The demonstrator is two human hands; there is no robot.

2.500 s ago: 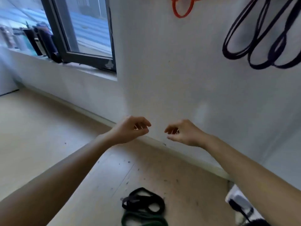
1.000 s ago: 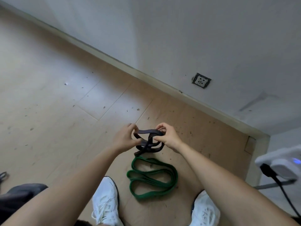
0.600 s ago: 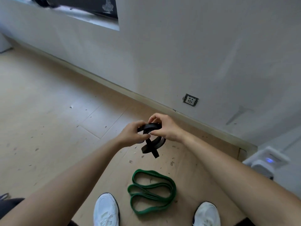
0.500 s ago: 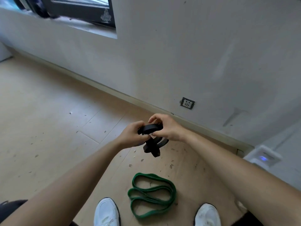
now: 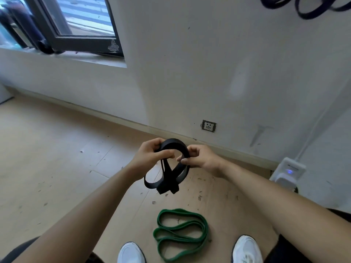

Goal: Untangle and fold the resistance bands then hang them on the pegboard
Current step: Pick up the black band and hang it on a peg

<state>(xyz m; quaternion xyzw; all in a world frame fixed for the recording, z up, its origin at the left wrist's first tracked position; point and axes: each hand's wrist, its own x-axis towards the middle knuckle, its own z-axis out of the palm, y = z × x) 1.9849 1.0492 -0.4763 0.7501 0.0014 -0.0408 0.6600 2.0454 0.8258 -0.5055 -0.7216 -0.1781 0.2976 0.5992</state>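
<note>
**Centre of the frame.** We are holding the black resistance band in the air, above the wooden floor and in front of the white wall. Our left hand is gripping the left end of the band's upper arch, with the fingers curled over it and the thumb lying across beneath. Our right hand is pinching the right end of the same arch between the thumb and curled fingers. Below the hands the band is hanging in crossed, twisted loops (we cannot read the exact path of the tangle).

**Lower centre.** The green resistance band is lying on the floor in several flattened loops, between our white shoes and apart from the black one.

**Upper right.** Dark bands are hanging against the wall, cut off by the frame edge.

**Upper left.** A dark-framed window is sitting above its sill.

**Right of centre.** A wall socket is sitting low on the wall. Near the right edge a white device is showing a blue light.
</note>
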